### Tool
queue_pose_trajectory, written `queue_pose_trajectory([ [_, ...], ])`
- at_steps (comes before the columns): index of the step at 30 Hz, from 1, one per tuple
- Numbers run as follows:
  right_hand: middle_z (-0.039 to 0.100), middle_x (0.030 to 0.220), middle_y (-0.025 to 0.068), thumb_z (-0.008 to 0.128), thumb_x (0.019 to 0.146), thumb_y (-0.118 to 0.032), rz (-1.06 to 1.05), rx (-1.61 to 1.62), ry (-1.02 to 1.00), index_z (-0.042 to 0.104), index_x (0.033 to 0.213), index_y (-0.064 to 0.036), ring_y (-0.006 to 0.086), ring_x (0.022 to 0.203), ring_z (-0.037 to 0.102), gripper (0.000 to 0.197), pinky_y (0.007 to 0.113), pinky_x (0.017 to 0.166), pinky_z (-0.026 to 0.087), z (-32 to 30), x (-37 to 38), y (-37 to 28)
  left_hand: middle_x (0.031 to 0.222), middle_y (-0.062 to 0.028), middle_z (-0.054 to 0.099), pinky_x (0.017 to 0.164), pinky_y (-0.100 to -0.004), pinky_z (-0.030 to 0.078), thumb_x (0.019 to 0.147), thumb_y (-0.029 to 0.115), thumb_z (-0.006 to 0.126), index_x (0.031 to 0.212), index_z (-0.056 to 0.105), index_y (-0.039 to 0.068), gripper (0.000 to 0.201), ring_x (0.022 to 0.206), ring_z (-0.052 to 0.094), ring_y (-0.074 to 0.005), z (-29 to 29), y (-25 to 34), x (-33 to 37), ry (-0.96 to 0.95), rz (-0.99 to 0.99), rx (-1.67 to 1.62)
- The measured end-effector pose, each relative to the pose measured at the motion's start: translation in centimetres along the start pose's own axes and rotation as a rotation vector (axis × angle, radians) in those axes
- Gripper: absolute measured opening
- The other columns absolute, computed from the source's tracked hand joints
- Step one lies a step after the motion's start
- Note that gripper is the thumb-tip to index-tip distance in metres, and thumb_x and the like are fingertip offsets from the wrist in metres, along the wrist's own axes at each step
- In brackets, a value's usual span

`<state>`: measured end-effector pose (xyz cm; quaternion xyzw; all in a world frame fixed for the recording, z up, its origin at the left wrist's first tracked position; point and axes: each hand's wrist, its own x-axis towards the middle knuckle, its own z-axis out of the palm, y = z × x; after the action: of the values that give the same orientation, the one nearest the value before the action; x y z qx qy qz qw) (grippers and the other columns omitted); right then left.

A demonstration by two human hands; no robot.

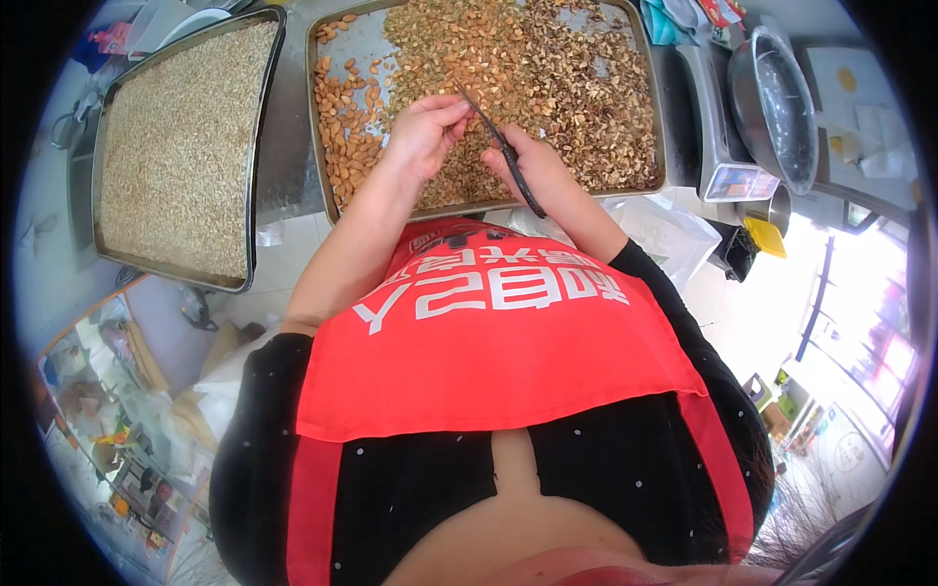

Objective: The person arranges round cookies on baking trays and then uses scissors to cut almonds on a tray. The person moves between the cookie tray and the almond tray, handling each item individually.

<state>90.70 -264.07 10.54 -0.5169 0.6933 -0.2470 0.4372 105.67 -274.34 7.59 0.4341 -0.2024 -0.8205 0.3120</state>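
The left hand is curled, with its thumb and fingertips drawn together in a pinch at the tool's far end; whether a small piece sits between them is too small to tell. The right hand grips a long, slim tool with a black handle and a narrow dark blade, slanting from far left to near right; whether it is a knife or scissors is unclear.

Both hands and the tool are above the near-middle part of a large rectangular metal baking tray with a raised rim. In its left part lie loose brown whole almonds, with bare grey metal showing among them. Across the middle spreads a mix of almonds and small greenish seeds, and on the right lie irregular brown-and-cream chopped pieces.

To the left, apart from this tray, stands a second dark-rimmed tray filled with an even layer of pale beige flakes. Just right of the nut tray is a silver box-shaped scale with a lit display, and farther right a round grey metal bowl. Nearest the body hangs a bright red cloth apron with white lettering.
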Motion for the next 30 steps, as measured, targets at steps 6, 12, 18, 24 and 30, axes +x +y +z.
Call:
queue_pose_trajectory([
  [6, 0.055, 0.058, 0.0139, 0.064, 0.085, -0.037, -0.004, -0.035, 0.033, 0.054, 0.082, -0.0022, 0.0265, 0.054, 0.057, 0.037, 0.037, 0.052, 0.043, -0.1, 0.3, 0.1, 0.087, -0.0121, 0.064, 0.061, -0.0208, 0.05, 0.085, 0.001, 0.06, 0.096, 0.059, -0.003, 0.012, 0.074, 0.06, -0.0137, 0.1, 0.1, 0.2, 0.045, -0.044, 0.06],
  [12, 0.055, 0.057, 0.0139, 0.064, 0.084, -0.039, 0.045, -0.021, 0.137, 0.055, 0.084, -0.0021, 0.026, 0.053, 0.057, 0.038, 0.036, 0.051, 0.044, -0.4, 0.5, 0.5, 0.1, -0.0179, 0.061, 0.078, -0.0242, 0.052, 0.089, -0.001, 0.049, 0.109, 0.052, -0.008, 0.021, 0.091, 0.06, -0.0207, -0.9, 0.0, 0.7, 0.005, -0.078, -0.161],
  [18, 0.057, 0.06, 0.0151, 0.064, 0.085, -0.038, -0.006, -0.042, 0.18, 0.055, 0.083, -0.0022, 0.0309, 0.055, 0.057, 0.037, 0.038, 0.053, 0.044, -0.3, 0.8, 1.1, 0.109, -0.0193, 0.057, 0.086, -0.0276, 0.052, 0.092, -0.002, 0.044, 0.116, 0.047, -0.009, 0.025, 0.101, 0.058, -0.0239, -0.8, 0.3, 0.4, -0.045, -0.084, -0.182],
  [24, 0.056, 0.06, 0.0127, 0.064, 0.085, -0.036, -0.054, 0.035, 0.18, 0.056, 0.085, -0.0025, 0.0251, 0.053, 0.055, 0.035, 0.035, 0.052, 0.044, 0.5, 0.7, 1.9, 0.116, -0.0191, 0.054, 0.086, -0.0297, 0.052, 0.092, -0.001, 0.044, 0.116, 0.048, -0.008, 0.025, 0.103, 0.057, -0.0234, -1.6, -0.4, 0.8, -0.016, -0.083, -0.218],
  [30, 0.054, 0.059, 0.0083, 0.064, 0.086, -0.033, -0.008, 0.08, 0.154, 0.056, 0.087, -0.0025, 0.0163, 0.052, 0.052, 0.031, 0.031, 0.05, 0.042, 0.1, 0.3, 1.3, 0.119, -0.0223, 0.051, 0.096, -0.0347, 0.047, 0.089, -0.003, 0.044, 0.12, 0.043, -0.013, 0.032, 0.109, 0.054, -0.0256, -2.1, -0.1, 0.9, -0.209, -0.24, -0.509],
])
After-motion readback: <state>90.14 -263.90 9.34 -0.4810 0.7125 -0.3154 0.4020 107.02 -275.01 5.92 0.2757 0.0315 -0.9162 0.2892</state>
